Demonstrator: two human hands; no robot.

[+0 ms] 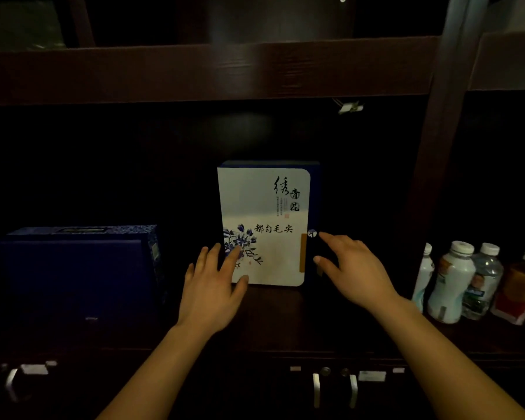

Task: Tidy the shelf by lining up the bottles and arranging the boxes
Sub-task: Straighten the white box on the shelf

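Note:
A white box with blue flowers and black script [267, 207] stands upright in the middle of the dark wooden shelf [273, 316]. My left hand [212, 283] lies against its lower left corner, fingers spread over the front face. My right hand [352, 271] hovers open just beside its right edge, fingers apart, holding nothing. A dark blue box [73, 268] stands on the left of the shelf. Several bottles [455, 280] stand in a row at the right, beyond an upright post.
A thick shelf board [209, 71] runs overhead. An upright post [431, 177] separates the middle bay from the bottles. Below the shelf edge are cabinet fronts with metal handles [334, 389]. The back of the shelf is very dark.

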